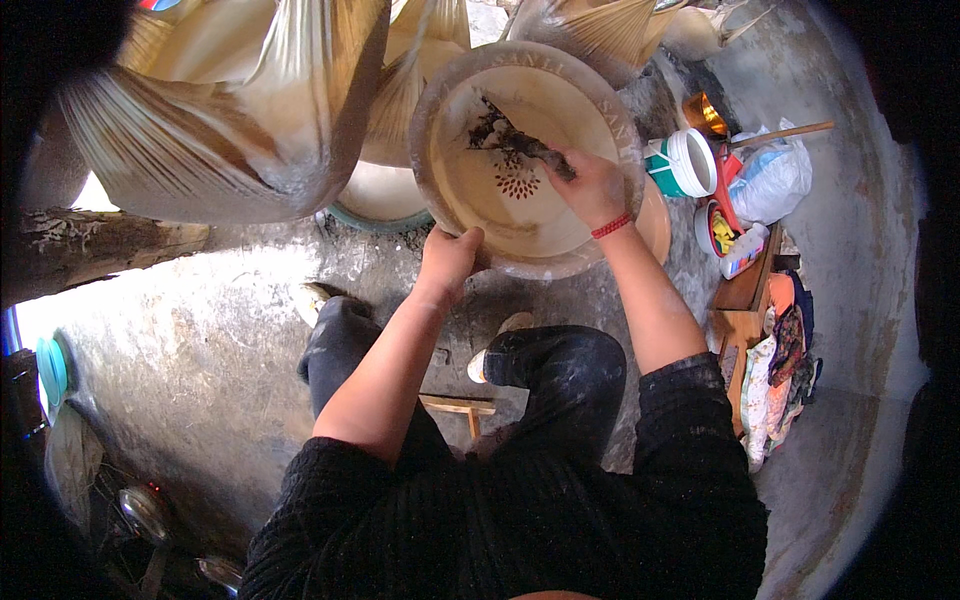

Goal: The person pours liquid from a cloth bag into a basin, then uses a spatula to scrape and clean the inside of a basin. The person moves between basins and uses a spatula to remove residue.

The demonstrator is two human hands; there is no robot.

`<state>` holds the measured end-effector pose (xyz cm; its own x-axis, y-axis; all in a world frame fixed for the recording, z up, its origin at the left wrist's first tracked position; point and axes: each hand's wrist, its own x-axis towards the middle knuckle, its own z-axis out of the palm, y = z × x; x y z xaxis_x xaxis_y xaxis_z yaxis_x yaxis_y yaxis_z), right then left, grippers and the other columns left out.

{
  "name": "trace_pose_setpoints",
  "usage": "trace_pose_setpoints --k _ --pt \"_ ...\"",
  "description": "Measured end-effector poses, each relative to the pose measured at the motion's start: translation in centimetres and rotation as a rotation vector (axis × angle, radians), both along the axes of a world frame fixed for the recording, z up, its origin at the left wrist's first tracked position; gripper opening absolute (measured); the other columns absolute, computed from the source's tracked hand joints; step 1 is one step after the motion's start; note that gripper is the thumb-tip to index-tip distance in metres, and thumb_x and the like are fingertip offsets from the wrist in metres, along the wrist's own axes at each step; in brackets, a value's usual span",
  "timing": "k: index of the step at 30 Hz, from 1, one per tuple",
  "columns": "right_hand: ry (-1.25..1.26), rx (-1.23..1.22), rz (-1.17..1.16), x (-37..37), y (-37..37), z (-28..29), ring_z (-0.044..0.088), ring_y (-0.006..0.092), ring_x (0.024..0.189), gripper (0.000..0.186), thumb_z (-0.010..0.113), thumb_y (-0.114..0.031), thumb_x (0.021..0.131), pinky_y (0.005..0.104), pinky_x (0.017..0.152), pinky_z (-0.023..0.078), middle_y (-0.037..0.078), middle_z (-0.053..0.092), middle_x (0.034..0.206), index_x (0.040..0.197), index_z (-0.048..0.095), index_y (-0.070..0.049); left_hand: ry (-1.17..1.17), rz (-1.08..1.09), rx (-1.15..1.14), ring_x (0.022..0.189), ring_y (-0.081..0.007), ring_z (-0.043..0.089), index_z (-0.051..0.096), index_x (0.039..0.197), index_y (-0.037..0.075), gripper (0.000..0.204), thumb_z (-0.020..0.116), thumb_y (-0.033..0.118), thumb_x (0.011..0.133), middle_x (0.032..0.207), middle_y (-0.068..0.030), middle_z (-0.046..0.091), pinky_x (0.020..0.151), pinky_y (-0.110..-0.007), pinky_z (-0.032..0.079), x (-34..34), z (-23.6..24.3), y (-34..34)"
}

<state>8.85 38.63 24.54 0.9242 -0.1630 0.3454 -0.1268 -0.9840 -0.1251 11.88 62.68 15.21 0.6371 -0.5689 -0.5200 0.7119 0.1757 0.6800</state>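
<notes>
In front of me a large round tan basin [560, 105] is tilted, its inside coated with pale residue and a red leaf-like print at the bottom. My left hand [448, 262] is closed on its near rim. Inside the basin, my right hand [595, 190] grips the handle of a short dark hand brush [512, 140]; its ragged head has whitish stuff on it and points up and left against the basin's wall. Behind the basin's right edge shows the rim of an orange-tan vessel [656, 225], the rest hidden.
Stained cloth slings [300, 110] hang at the upper left above a green-rimmed tub [388, 197]. A log [110, 245] lies at left. On the right stand a green and white bucket [690, 163], plastic bag [775, 180], bottle [743, 252] and piled cloths [778, 365]. A wooden stool [458, 405] is under me.
</notes>
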Motion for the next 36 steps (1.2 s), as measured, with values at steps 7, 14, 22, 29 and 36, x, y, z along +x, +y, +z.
trace_pose_setpoints --k 7,14,22,29,36 --pt "0.044 0.101 0.015 -0.1 2.0 1.9 0.071 0.0351 0.088 0.034 0.072 -0.036 0.090 0.0446 0.077 0.057 0.012 0.075 0.096 0.118 0.075 -0.019 -0.109 0.026 0.039 0.089 -0.0255 0.072 0.057 0.126 -0.005 0.039 0.064 0.012 0.092 0.108 -0.0167 0.070 0.072 -0.037 0.061 -0.2 0.0 -0.1" --pt "0.075 0.469 -0.200 -1.4 0.7 -1.9 0.071 0.0148 0.084 0.034 0.080 -0.021 0.086 0.0289 0.077 0.055 0.011 0.077 0.095 0.113 0.074 -0.001 -0.289 -0.007 0.117 0.104 -0.0243 0.070 0.058 0.127 -0.005 0.042 0.068 0.015 0.091 0.116 -0.0171 0.071 0.087 -0.036 0.056 -0.4 -1.9 -0.1" --pt "-0.053 0.836 -0.364 -2.2 -1.4 -8.2 0.064 0.0086 0.082 0.026 0.082 -0.018 0.086 0.0263 0.073 0.051 0.002 0.074 0.093 0.104 0.074 -0.001 -0.213 -0.005 0.077 0.105 -0.0239 0.069 0.058 0.127 -0.006 0.042 0.066 0.013 0.091 0.117 -0.0163 0.071 0.092 -0.033 0.053 -0.1 -2.3 -0.4" --pt "-0.184 1.295 -0.458 -2.2 0.4 -7.8 0.064 0.0101 0.076 0.025 0.081 -0.015 0.087 0.0242 0.069 0.050 0.000 0.072 0.089 0.106 0.072 -0.002 -0.124 0.023 -0.004 0.103 -0.0244 0.068 0.053 0.132 -0.005 0.042 0.060 0.008 0.093 0.119 -0.0144 0.067 0.087 -0.036 0.056 -0.3 -0.7 -0.4" --pt "-0.319 0.665 -0.228 -0.9 1.9 -4.4 0.068 0.0109 0.081 0.026 0.080 -0.014 0.087 0.0278 0.075 0.054 0.005 0.076 0.092 0.107 0.073 0.001 -0.103 0.072 0.002 0.086 -0.0205 0.069 0.057 0.126 -0.005 0.037 0.062 0.011 0.092 0.108 -0.0127 0.070 0.070 -0.034 0.057 -0.2 0.6 -0.6"
